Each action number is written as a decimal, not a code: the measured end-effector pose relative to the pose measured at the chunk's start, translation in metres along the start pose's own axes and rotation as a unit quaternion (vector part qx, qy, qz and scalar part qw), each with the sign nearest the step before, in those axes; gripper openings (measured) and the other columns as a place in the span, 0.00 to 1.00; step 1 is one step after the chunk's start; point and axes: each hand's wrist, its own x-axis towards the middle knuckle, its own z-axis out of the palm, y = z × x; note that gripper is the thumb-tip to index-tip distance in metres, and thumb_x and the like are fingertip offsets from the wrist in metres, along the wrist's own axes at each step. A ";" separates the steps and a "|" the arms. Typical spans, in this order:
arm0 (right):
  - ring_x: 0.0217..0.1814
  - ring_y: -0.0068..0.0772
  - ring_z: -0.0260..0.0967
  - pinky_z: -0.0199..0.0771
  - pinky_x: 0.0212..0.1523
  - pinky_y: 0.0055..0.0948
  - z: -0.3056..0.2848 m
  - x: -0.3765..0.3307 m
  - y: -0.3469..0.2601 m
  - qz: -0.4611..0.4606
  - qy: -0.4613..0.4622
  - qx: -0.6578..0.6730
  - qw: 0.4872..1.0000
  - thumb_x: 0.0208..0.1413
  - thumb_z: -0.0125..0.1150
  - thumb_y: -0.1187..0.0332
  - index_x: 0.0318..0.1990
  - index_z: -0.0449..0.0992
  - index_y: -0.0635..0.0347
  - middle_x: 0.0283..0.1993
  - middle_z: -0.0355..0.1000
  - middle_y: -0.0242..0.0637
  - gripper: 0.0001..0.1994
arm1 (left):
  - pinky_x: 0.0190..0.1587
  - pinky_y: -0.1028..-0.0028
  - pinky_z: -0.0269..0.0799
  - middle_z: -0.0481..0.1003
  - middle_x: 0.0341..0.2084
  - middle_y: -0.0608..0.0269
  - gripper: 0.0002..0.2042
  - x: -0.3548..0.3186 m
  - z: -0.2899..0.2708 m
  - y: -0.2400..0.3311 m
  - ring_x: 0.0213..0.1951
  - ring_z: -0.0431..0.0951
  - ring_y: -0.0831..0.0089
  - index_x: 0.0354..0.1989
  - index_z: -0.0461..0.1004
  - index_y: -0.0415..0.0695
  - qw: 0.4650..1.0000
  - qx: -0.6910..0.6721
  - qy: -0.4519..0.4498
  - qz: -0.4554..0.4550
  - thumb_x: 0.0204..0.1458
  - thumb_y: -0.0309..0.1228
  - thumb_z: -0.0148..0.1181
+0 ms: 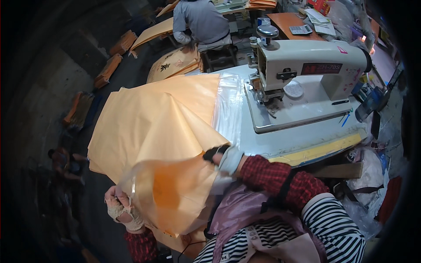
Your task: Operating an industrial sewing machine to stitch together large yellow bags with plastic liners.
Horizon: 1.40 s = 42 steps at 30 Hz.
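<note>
Tan woven sacks (140, 114) lie in a wide stack on the table in front of me, the top one creased in the middle. Clear plastic liner (228, 107) sticks out past their right edge. My left hand (120, 205), in a worn fingerless glove, is closed on the near-left edge of a raised sack (188, 210) with a see-through plastic layer and an orange patch. This sack is blurred by motion. My right hand (220, 158), with dark finger coverings and a pale wrist band, is closed at the raised sack's upper right corner; its fingertips are partly hidden.
A white industrial sewing machine (315, 65) stands on the pale tabletop (258, 144) to the right. A yellow strip (320, 149) runs along the table's front edge. Farther off, a seated person (201, 22) is beside more sacks (173, 63). Plastic bags (366, 171) lie at right.
</note>
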 end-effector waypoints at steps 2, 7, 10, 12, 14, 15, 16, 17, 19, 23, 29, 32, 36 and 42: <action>0.48 0.48 0.69 0.67 0.49 0.38 -0.007 0.006 0.039 0.056 0.062 -0.018 0.996 0.54 0.45 0.55 0.55 0.65 0.48 0.48 0.70 0.47 0.21 | 0.30 0.75 0.65 0.69 0.24 0.60 0.06 -0.011 -0.009 -0.008 0.25 0.68 0.71 0.32 0.70 0.37 0.999 0.027 -0.007 -0.018 0.56 0.27 0.49; 0.36 0.28 0.71 0.71 0.39 0.26 -0.085 0.041 0.035 0.067 0.232 -0.037 0.970 0.49 0.54 0.73 0.37 0.72 0.63 0.35 0.73 0.41 0.07 | 0.28 0.72 0.66 0.70 0.22 0.58 0.06 -0.047 -0.022 -0.047 0.23 0.70 0.66 0.32 0.70 0.39 0.993 0.075 -0.067 0.058 0.56 0.28 0.49; 0.30 0.26 0.70 0.71 0.33 0.27 -0.060 0.032 0.006 -0.016 0.244 0.252 0.936 0.50 0.56 0.71 0.34 0.74 0.64 0.29 0.73 0.36 0.06 | 0.29 0.75 0.66 0.70 0.24 0.59 0.08 -0.047 -0.018 -0.034 0.25 0.70 0.71 0.32 0.70 0.38 0.996 0.075 -0.045 -0.013 0.57 0.29 0.49; 0.29 0.24 0.69 0.68 0.31 0.26 -0.021 0.012 -0.039 0.253 0.141 0.490 0.822 0.53 0.53 0.67 0.36 0.76 0.60 0.30 0.73 0.34 0.08 | 0.27 0.75 0.65 0.69 0.23 0.60 0.09 -0.040 -0.016 -0.033 0.23 0.69 0.73 0.32 0.70 0.37 0.998 0.039 -0.025 -0.048 0.57 0.30 0.49; 0.29 0.36 0.70 0.69 0.31 0.31 0.000 -0.005 -0.045 -0.111 0.040 -0.066 0.991 0.46 0.54 0.67 0.36 0.76 0.55 0.31 0.74 0.39 0.10 | 0.25 0.78 0.63 0.68 0.21 0.64 0.10 -0.032 -0.013 -0.025 0.21 0.65 0.78 0.33 0.71 0.36 0.997 -0.025 0.010 -0.074 0.56 0.31 0.50; 0.33 0.42 0.71 0.69 0.32 0.32 0.011 -0.005 -0.041 -0.085 -0.006 -0.041 0.996 0.43 0.53 0.69 0.35 0.76 0.56 0.34 0.73 0.42 0.10 | 0.25 0.78 0.63 0.68 0.21 0.64 0.10 -0.031 -0.017 -0.022 0.21 0.65 0.78 0.33 0.71 0.36 0.997 -0.028 0.005 -0.073 0.56 0.31 0.50; 0.34 0.43 0.71 0.70 0.33 0.33 0.022 -0.005 -0.024 -0.031 0.049 -0.007 0.998 0.43 0.53 0.69 0.36 0.75 0.55 0.34 0.73 0.42 0.10 | 0.28 0.77 0.65 0.69 0.24 0.63 0.10 -0.029 -0.021 -0.020 0.24 0.67 0.77 0.34 0.70 0.37 0.995 -0.041 -0.022 -0.088 0.57 0.32 0.48; 0.35 0.43 0.71 0.70 0.34 0.33 0.026 -0.003 -0.009 0.022 0.104 0.028 0.994 0.43 0.54 0.68 0.36 0.75 0.55 0.34 0.73 0.43 0.11 | 0.32 0.76 0.67 0.70 0.28 0.63 0.11 -0.028 -0.023 -0.019 0.28 0.70 0.75 0.35 0.70 0.37 0.992 -0.054 -0.048 -0.103 0.59 0.32 0.47; 0.39 0.39 0.73 0.72 0.38 0.35 -0.053 0.040 -0.040 0.156 -0.245 -0.373 0.881 0.51 0.50 0.62 0.39 0.73 0.54 0.39 0.74 0.41 0.11 | 0.31 0.75 0.67 0.71 0.28 0.61 0.10 -0.039 -0.035 -0.039 0.27 0.71 0.73 0.35 0.70 0.37 0.998 -0.026 -0.027 -0.049 0.59 0.32 0.46; 0.35 0.41 0.74 0.72 0.34 0.34 -0.087 0.053 -0.003 0.066 0.235 -0.010 0.970 0.50 0.52 0.64 0.38 0.73 0.58 0.34 0.74 0.42 0.10 | 0.30 0.72 0.67 0.72 0.28 0.56 0.09 -0.057 -0.048 -0.050 0.27 0.73 0.67 0.36 0.70 0.37 0.997 0.004 -0.072 0.005 0.58 0.30 0.45; 0.29 0.36 0.71 0.69 0.30 0.28 -0.115 0.042 -0.064 0.068 0.231 0.036 0.970 0.49 0.58 0.70 0.33 0.70 0.63 0.27 0.71 0.42 0.07 | 0.27 0.70 0.67 0.72 0.25 0.57 0.08 -0.076 -0.059 -0.065 0.24 0.73 0.65 0.36 0.71 0.38 0.992 0.072 -0.100 0.021 0.56 0.30 0.48; 0.32 0.43 0.70 0.71 0.34 0.32 -0.115 0.043 -0.056 0.010 0.302 -0.082 0.950 0.46 0.57 0.69 0.31 0.69 0.60 0.29 0.70 0.43 0.06 | 0.27 0.71 0.67 0.72 0.23 0.57 0.08 -0.081 -0.062 -0.065 0.23 0.72 0.64 0.36 0.71 0.38 0.997 0.050 -0.061 0.017 0.56 0.29 0.49; 0.41 0.47 0.66 0.68 0.38 0.39 -0.123 0.068 -0.050 -0.069 0.343 -0.221 0.910 0.40 0.59 0.69 0.38 0.71 0.59 0.37 0.68 0.45 0.14 | 0.21 0.68 0.64 0.69 0.16 0.56 0.06 -0.085 -0.066 -0.059 0.17 0.70 0.63 0.34 0.72 0.39 0.994 0.055 -0.079 0.047 0.54 0.28 0.50; 0.34 0.45 0.71 0.70 0.34 0.38 -0.112 0.103 -0.057 -0.176 0.091 -0.233 0.952 0.41 0.57 0.68 0.30 0.74 0.59 0.29 0.71 0.47 0.08 | 0.23 0.70 0.65 0.71 0.26 0.56 0.07 -0.078 -0.130 -0.076 0.23 0.71 0.62 0.36 0.71 0.38 0.955 0.045 -0.165 -0.243 0.49 0.25 0.54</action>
